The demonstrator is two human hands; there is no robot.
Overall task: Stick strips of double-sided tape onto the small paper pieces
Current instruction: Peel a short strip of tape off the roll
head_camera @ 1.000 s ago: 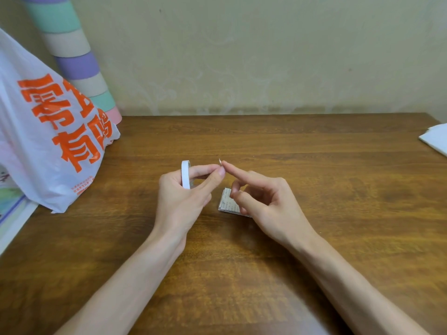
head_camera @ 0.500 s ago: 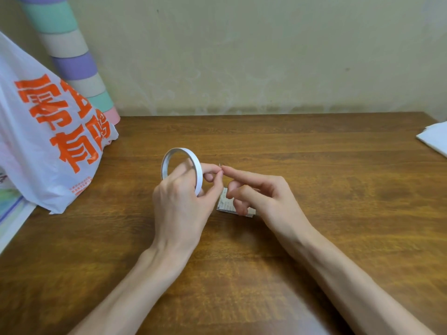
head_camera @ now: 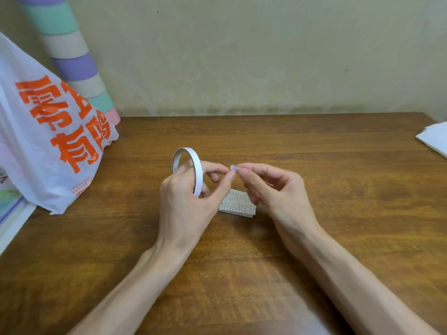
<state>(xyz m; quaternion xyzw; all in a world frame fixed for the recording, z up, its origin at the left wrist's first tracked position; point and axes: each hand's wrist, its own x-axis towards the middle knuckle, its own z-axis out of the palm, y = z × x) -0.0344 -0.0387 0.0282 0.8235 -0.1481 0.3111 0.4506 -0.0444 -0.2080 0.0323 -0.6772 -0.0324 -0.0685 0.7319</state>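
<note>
L hand (head_camera: 186,197) grips tape roll (head_camera: 197,170), thumb + index clamped at its free end. R hand (head_camera: 273,189) pinches tape tab (head_camera: 234,168). Paper pieces (head_camera: 239,205) lie on table (head_camera: 338,213) at 6 o'clock of tab, R hand nearer.

Wooden table (head_camera: 338,189), paper pieces (head_camera: 238,205), plastic bag (head_camera: 48,141)

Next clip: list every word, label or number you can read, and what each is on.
"零食有鸣": large orange characters on the white plastic bag, second character partly creased.
Small orange print lower on that bag: too small to read.
Print on the folded small paper piece: too small to read.
Marks inside the white ring-shaped tape roll: blurred.
</note>
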